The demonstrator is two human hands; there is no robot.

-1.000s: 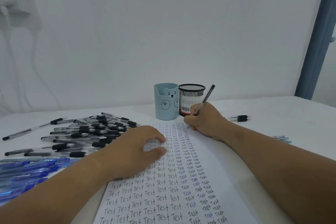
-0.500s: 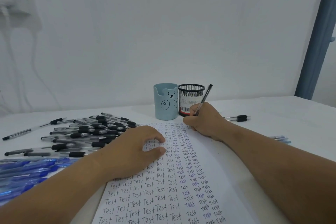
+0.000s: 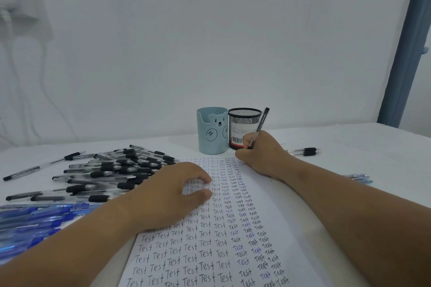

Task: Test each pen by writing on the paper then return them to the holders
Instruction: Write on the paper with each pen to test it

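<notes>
Meanwhile, right hand [image 3: 263, 154] gripping black pen [image 3: 258, 127], tip seemingly on paper [image 3: 275, 212]; left hand [image 3: 172, 191] loosely spread, empty, atop it.

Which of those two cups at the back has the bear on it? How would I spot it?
Look to the far edge of the sheet of white paper covered in "Test". Two holders stand there side by side. The pale blue plastic cup with a bear face is on the left; its neighbour, the black wire-mesh cup, is see-through.

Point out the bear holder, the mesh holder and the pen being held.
bear holder [image 3: 211, 134], head view, front wall.
mesh holder [image 3: 244, 119], head view, mesh wall.
pen [image 3: 260, 124], head view, barrel above the fingers.
</notes>
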